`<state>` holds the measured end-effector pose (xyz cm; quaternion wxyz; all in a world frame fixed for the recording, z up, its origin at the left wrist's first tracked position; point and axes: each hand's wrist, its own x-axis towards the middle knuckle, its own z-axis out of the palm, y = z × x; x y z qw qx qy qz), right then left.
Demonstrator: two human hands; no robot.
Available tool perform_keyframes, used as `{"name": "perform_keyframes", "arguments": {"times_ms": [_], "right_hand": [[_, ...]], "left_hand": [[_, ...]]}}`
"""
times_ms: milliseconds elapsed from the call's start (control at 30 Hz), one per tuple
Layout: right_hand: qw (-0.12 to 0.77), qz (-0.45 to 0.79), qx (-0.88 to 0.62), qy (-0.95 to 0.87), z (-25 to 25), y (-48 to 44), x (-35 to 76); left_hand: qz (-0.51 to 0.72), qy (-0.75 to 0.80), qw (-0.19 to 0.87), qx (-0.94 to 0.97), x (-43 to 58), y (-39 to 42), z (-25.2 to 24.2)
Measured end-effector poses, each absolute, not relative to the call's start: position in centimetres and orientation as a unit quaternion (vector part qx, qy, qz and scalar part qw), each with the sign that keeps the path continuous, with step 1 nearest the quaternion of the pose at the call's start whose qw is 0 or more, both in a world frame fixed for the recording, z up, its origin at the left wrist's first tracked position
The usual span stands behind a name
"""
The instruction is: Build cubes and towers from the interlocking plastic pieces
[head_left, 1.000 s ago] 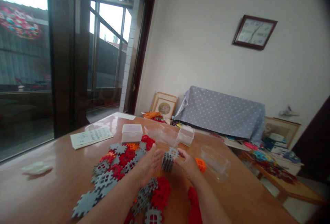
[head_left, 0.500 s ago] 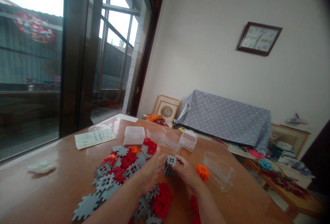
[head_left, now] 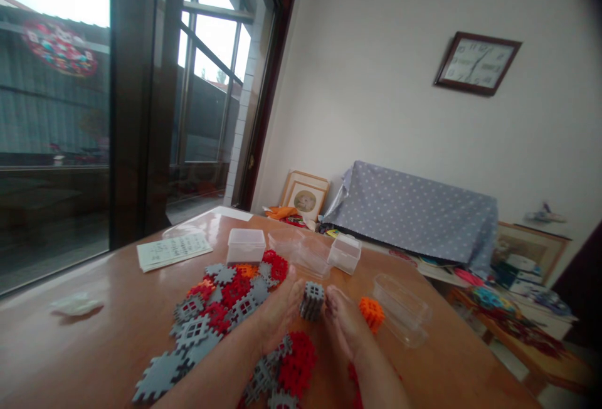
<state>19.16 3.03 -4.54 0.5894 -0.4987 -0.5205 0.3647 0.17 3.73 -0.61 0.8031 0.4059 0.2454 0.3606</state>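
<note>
Head view, brown wooden surface (head_left: 113, 334) beside a large window.

Both hands meet at a small grey cube (head_left: 311, 300) built from notched plastic tiles. It stands on the surface between them, near the middle of the view. The left hand (head_left: 277, 315) presses its fingertips against the cube's left face. The right hand (head_left: 342, 324) presses against its right face, so the cube is gripped between the two. Whether any finger wraps behind the cube cannot be told.

A loose pile of tiles (head_left: 221, 308) in grey, red and orange lies left of the cube and under the left forearm. A small orange block (head_left: 371, 313) sits just beside the right hand, on its outer side. A clear lidless tub (head_left: 402, 310) lies near the block.

Beyond the pile stand a lidded clear box (head_left: 246, 245) and a second clear box (head_left: 345, 253). A printed sheet (head_left: 174, 251) lies flat at far left.
</note>
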Motion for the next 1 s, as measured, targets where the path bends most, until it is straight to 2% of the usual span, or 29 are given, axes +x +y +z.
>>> {"name": "perform_keyframes", "arguments": {"times_ms": [233, 600, 1000], "right_hand": [[0.572, 0.542, -0.429, -0.442, -2.9, 1.5, 17.2], [0.572, 0.512, -0.453, -0.453, -2.3, 0.8, 16.7], [0.585, 0.553, -0.420, -0.418, -2.8, 0.7, 15.8]], "left_hand": [[0.353, 0.240, 0.805, 0.411, 0.3, 3.4, -0.5], [0.370, 0.266, 0.801, 0.387, 0.5, 3.8, -1.0], [0.324, 0.239, 0.815, 0.416, 0.3, 4.7, -1.9]]}}
